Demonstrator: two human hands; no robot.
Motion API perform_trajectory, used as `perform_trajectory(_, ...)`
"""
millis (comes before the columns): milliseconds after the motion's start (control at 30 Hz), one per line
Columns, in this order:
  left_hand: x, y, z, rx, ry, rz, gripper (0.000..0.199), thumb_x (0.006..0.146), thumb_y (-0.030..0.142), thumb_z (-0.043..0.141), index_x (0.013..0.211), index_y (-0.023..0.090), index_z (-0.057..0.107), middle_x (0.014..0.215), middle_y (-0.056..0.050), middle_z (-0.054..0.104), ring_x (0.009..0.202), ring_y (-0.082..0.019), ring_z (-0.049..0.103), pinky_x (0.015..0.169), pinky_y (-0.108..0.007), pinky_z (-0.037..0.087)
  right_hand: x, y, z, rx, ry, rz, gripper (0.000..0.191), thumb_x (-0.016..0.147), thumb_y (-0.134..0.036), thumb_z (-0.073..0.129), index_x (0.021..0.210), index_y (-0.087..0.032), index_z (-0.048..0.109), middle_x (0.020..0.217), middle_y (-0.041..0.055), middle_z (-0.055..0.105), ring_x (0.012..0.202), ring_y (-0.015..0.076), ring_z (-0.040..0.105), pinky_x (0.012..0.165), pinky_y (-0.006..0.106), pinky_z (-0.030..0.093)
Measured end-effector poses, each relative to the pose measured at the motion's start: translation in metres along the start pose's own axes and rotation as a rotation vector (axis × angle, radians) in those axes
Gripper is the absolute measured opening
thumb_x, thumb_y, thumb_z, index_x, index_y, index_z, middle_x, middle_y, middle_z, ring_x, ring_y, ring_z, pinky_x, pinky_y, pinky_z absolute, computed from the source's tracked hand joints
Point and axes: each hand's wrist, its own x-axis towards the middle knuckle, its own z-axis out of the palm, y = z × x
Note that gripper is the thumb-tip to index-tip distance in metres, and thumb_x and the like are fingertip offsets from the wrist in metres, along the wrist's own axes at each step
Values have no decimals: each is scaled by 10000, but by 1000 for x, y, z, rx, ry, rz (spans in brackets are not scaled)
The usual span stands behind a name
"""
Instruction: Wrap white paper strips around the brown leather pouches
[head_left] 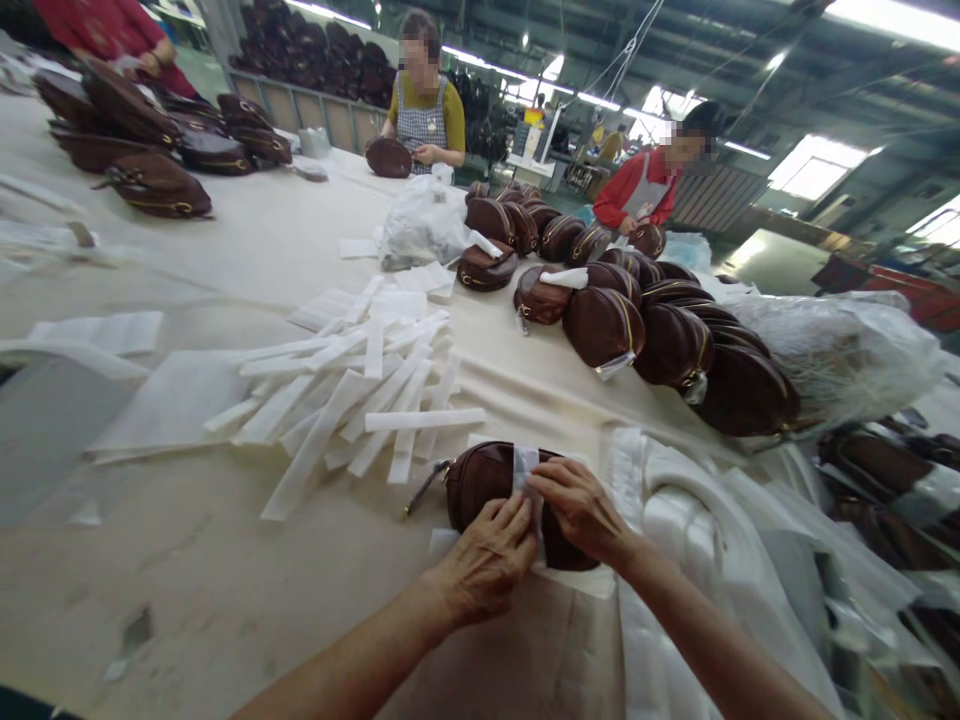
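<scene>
On the table before me lies a small dark brown bag with a rounded shape and a strap or zip pull at its left end. A white foam strip crosses its middle. My left hand rests over the near side of the bag, fingers together and pressed on the strip; its thumb is hidden. From the right, my right hand pinches the strip near the top of the bag with bent fingers. Left of the bag is a loose pile of white foam strips.
Brown bags stand in rows at the right, beside a clear plastic bag. Folded white foam sheet lies by my right arm. More bags are heaped far left. Co-workers handle bags across the table.
</scene>
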Motion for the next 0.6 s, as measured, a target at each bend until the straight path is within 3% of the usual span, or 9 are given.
perform_trajectory(67, 0, 2, 2, -1, 39, -21, 464, 761, 143, 514, 1207, 17, 489, 1310, -225, 459, 1246, -319, 409, 1020, -415, 367, -12, -8, 10, -97, 60, -74, 354, 874, -78, 418, 1143, -193, 618, 1096, 105, 636, 1045, 229, 521, 864, 377, 458)
perform_trajectory(167, -2, 3, 8, 13, 115, -46, 417, 754, 119, 511, 1166, 53, 520, 1212, -187, 514, 1140, -303, 470, 955, -415, 429, -18, -13, 16, -189, 53, -89, 365, 882, -87, 440, 1200, -192, 587, 1121, 110, 623, 1086, 242, 500, 896, 406, 434)
perform_trajectory(300, -6, 0, 14, 21, 289, 19, 304, 857, 122, 423, 1139, 95, 535, 1060, -136, 567, 1002, -245, 515, 867, -387, 479, -19, -21, 15, -152, 26, -146, 343, 864, -73, 492, 1172, -185, 592, 1074, 99, 635, 1073, 227, 509, 897, 383, 413)
perform_trajectory(433, -7, -1, 10, -7, 425, 95, 243, 906, 114, 358, 1028, 91, 566, 967, -119, 584, 987, -219, 518, 862, -351, 477, -24, -34, 13, -48, -13, -37, 302, 833, -119, 554, 1123, -175, 616, 1035, 89, 654, 1039, 218, 533, 875, 363, 405)
perform_trajectory(600, -6, 0, 7, 47, 431, 133, 247, 887, 65, 390, 1025, 137, 582, 969, -91, 593, 949, -201, 538, 845, -326, 456, -23, -36, -9, 114, -171, 153, 177, 741, -105, 617, 857, -218, 687, 946, 2, 706, 912, 169, 604, 913, 335, 383)
